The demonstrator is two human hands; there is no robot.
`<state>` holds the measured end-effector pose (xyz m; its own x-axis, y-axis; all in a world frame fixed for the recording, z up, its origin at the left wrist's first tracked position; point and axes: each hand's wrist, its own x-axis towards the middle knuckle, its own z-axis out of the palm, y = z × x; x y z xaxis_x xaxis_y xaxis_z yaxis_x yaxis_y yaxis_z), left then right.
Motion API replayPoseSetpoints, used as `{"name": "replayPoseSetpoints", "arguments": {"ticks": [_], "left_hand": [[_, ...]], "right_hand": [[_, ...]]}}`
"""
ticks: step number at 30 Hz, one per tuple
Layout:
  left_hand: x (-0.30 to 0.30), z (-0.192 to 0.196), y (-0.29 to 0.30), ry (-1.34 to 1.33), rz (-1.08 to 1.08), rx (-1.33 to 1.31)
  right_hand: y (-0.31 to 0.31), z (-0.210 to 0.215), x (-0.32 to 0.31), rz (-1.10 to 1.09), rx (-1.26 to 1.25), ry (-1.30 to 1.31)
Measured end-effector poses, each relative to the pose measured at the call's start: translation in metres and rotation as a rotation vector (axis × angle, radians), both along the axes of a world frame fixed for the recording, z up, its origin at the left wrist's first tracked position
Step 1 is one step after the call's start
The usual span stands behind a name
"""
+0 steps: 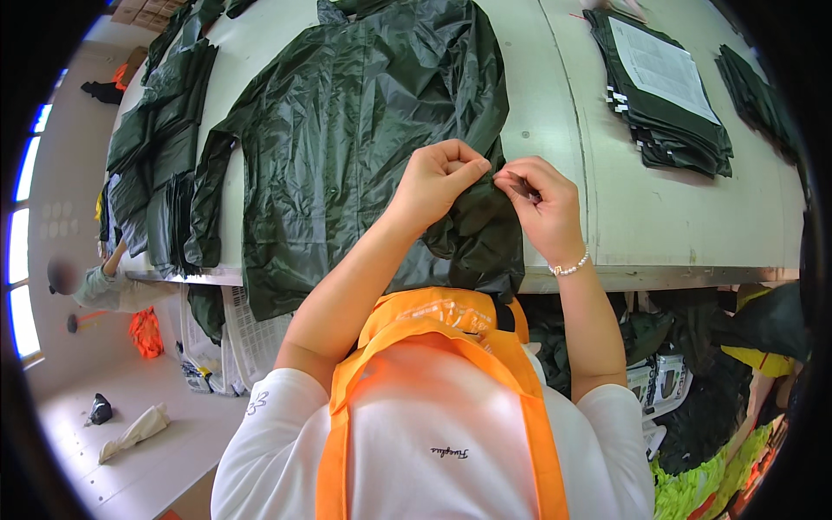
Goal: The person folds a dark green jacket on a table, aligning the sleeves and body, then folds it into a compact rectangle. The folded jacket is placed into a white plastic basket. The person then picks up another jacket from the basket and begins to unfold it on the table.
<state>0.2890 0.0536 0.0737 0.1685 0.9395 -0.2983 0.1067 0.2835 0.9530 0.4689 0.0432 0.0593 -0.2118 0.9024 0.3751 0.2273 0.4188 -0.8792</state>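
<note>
The left hand point(444, 180) pinches the sleeve point(482, 224) of a dark green rain jacket point(321, 156); the right hand point(542, 204) curls closed round a small dark tool point(523, 189); the jacket overhangs the tabletop's point(546, 130) near edge; folded garments point(173, 143) lie leftward, a paper-topped stack point(685, 147) rightward.

Gap: a narrow space is left between left hand point(438, 184) and right hand point(549, 208).
Bare tabletop point(539, 104): from the hands, free room is offered at 1 o'clock and at 3 to 4.
Papered stack point(663, 82): the way at 2 o'clock is obstructed.
Green jacket point(342, 139): low passage from 9 to 12 is hindered by wrinkles.
Folded pile point(176, 117): beyond the jacket, 9 o'clock is blocked.
Orange apron point(390, 321): 6 to 7 is closed off.
</note>
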Motion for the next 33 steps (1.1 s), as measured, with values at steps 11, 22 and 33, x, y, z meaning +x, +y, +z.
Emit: {"name": "replayPoseSetpoints", "arguments": {"ticks": [11, 22, 33], "left_hand": [[0.000, 0.013, -0.010, 0.228, -0.120, 0.105], [0.008, 0.018, -0.007, 0.168, -0.103, 0.017], [0.010, 0.022, -0.005, 0.161, -0.113, 0.021]], "right_hand": [[-0.003, -0.001, -0.004, -0.078, -0.284, 0.155], [-0.017, 0.004, 0.018, 0.021, -0.274, 0.018], [-0.013, 0.005, 0.017, 0.007, -0.201, -0.038]]}}
